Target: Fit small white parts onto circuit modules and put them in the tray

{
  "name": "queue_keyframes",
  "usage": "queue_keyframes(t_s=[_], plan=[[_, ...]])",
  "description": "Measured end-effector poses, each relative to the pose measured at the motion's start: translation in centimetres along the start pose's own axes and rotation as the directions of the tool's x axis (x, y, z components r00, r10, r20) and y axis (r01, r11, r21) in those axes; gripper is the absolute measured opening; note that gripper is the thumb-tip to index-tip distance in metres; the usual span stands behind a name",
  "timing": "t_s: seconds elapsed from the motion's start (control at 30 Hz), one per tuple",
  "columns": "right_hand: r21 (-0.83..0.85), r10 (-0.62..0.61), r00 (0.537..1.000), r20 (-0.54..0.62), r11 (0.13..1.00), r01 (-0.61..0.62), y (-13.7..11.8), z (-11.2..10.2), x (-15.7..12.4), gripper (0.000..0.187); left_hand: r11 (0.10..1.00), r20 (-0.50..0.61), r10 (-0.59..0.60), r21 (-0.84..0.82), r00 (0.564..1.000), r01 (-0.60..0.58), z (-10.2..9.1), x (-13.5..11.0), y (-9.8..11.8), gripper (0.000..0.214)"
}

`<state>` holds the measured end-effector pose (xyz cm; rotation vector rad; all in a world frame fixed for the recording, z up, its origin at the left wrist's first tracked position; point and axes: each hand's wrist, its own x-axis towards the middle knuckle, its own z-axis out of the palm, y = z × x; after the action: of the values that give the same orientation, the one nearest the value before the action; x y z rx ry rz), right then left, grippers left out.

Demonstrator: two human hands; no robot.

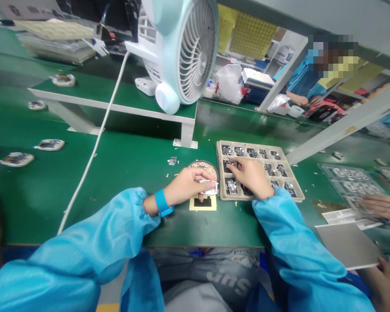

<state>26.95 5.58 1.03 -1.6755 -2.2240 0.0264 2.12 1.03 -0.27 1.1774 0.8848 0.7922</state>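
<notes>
1. The left hand [192,183] is curled, thumb and fingers pinching a white part [211,190].
2. The right hand [252,174], fingertips drawn together, is over the tray [220,173]; from here I can't tell what they grip.
3. A yellow-bordered patch [203,203] lies beneath the left hand.

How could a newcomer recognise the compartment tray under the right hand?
Find the large fan above the green table. Down and right of it, under the right hand, lies a beige tray. Unlike the round dish beside it, it is rectangular and divided into compartments.
</notes>
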Motion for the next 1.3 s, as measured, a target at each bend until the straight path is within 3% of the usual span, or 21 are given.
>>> queue_keyframes(t_s=[0.17, 0.33, 0.5, 0.67, 0.9, 1.07, 1.3], plan=[[0.148, -0.043, 0.995, -0.089, 0.987, 0.056, 0.0, 0.1, 0.0, 0.025, 1.000, -0.085, 0.014, -0.010, 0.996, -0.015, 0.3, -0.1, 0.5, 0.041], [0.354, -0.015, 0.995, -0.098, 0.934, 0.049, -0.1, -0.2, -1.0, 0.023, 0.994, -0.153, 0.105, -0.014, 0.983, -0.109, 0.5, 0.0, 0.4, 0.032], [0.651, -0.056, 0.978, -0.200, 0.738, 0.175, -1.3, -2.4, -2.4, 0.013, 0.997, -0.228, 0.076, -0.007, 0.971, -0.080, 0.6, -0.1, 0.7, 0.034], [0.816, -0.077, 0.995, -0.067, 0.569, 0.099, -2.8, -3.8, -3.6, 0.011, 0.994, -0.192, 0.041, -0.091, 0.981, -0.059, 0.5, -0.6, 1.6, 0.044], [0.851, 0.077, 0.966, 0.249, 0.458, -0.256, -4.2, -3.0, -4.3, 0.033, 0.982, -0.122, 0.164, -0.070, 0.979, -0.173, 0.3, -0.6, 0.9, 0.039], [0.857, 0.077, 0.939, 0.336, 0.388, -0.339, -5.0, -2.5, -4.6, 0.035, 0.975, -0.096, 0.211, -0.043, 0.973, -0.216, 0.4, -0.8, 0.6, 0.039], [0.871, 0.153, 0.924, 0.349, 0.310, -0.380, -5.7, -1.6, -4.6, 0.040, 0.954, -0.067, 0.293, 0.085, 0.954, -0.287, 1.0, -1.6, 0.3, 0.049]])
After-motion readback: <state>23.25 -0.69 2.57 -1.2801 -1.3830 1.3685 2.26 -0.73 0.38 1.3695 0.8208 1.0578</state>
